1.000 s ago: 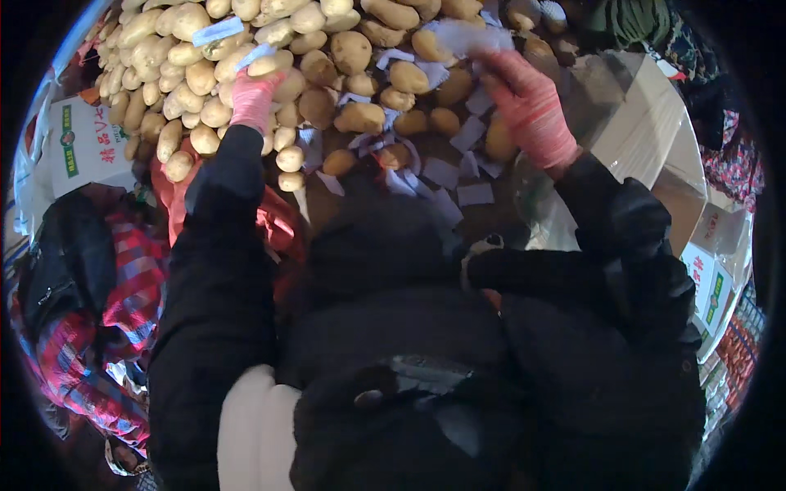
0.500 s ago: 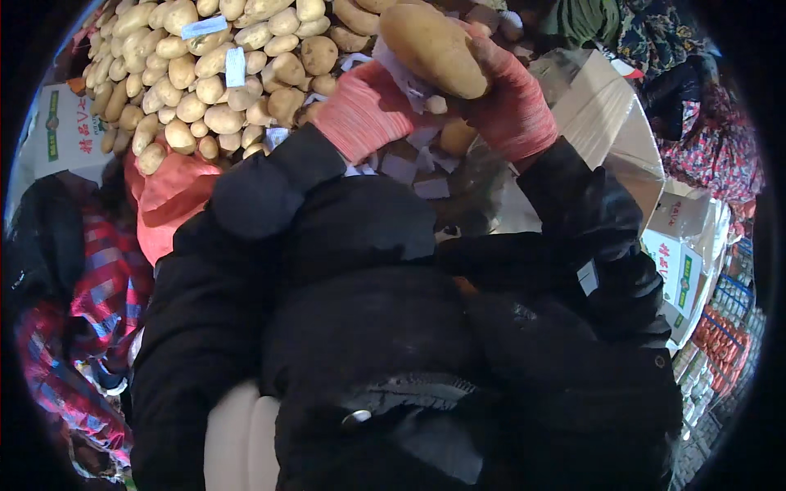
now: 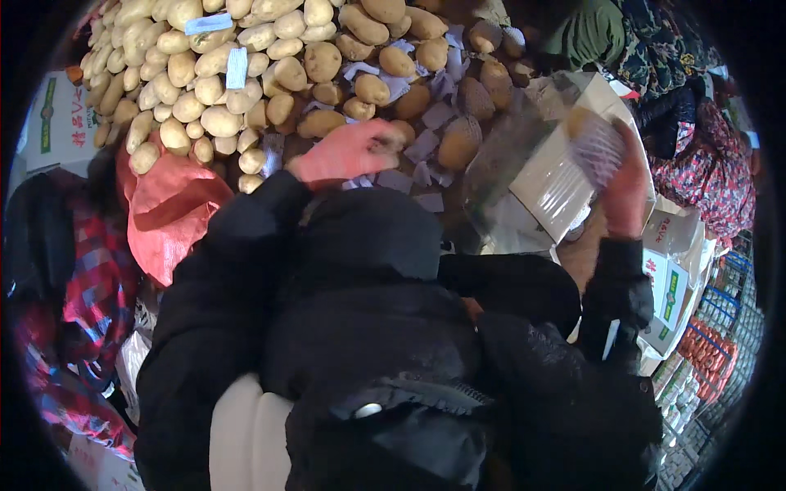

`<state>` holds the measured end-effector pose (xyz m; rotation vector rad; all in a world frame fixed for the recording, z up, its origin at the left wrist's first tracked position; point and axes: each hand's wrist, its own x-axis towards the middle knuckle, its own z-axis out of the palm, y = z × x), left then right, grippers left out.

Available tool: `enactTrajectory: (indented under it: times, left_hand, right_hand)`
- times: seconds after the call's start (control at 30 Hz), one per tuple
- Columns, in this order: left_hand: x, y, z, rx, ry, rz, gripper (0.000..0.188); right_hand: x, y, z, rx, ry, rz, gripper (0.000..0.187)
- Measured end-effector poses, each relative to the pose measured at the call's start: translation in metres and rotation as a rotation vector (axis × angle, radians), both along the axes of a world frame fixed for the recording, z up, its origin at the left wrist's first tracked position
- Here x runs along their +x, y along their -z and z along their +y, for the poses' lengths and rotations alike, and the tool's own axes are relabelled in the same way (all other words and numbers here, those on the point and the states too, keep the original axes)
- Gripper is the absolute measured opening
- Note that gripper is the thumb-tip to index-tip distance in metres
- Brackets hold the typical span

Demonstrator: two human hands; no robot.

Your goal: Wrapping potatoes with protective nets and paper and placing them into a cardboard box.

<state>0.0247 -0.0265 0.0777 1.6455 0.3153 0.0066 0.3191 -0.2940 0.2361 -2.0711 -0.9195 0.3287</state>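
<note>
My right hand (image 3: 626,188), in a pink knit glove, is closed around a potato (image 3: 595,147) partly covered by a white foam net sleeve, over the open cardboard box (image 3: 547,192). Motion blurs this potato. My left hand (image 3: 348,154), gloved the same way, hovers low at the near edge of the potato pile (image 3: 221,120), its fingers curled. Whatever they hold, if anything, does not show. Scraps of pale wrapping (image 3: 422,146) lie just right of it. Beyond them sits a netted potato (image 3: 459,145), with several more potatoes around.
A red mesh sack (image 3: 176,213) slumps left of my left arm. Clear plastic film (image 3: 508,147) hangs from the box's left side. White printed cartons (image 3: 667,286) stand at the right. People in patterned clothing are at the far right (image 3: 704,176) and the left (image 3: 98,286).
My right hand has swung right and toward me with the potato, away from my left hand, to over the box. My left hand has let go of that potato and lowered to the pile's edge.
</note>
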Motion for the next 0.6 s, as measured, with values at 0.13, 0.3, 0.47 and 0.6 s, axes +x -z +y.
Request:
enactTrajectory:
  times: [0.13, 0.3, 0.47, 0.6]
  left_hand:
    - [-0.083, 0.128, 0.036, 0.391, -0.313, 0.202, 0.036]
    - [-0.101, 0.170, 0.096, 0.924, -0.707, 0.314, 0.026]
    - [-0.060, 0.109, 0.167, 1.244, -0.867, 0.252, 0.033]
    - [-0.054, 0.120, 0.220, 1.206, -0.818, 0.554, 0.036]
  right_hand:
    - [0.110, 0.053, -0.158, 0.232, 0.306, -0.069, 0.059]
    - [0.154, 0.122, -0.257, -0.031, 0.854, -0.026, 0.055]
    - [0.155, 0.154, -0.269, -0.710, 0.700, -0.468, 0.058]
    - [0.153, 0.110, -0.202, -0.594, 0.499, -0.469, 0.054]
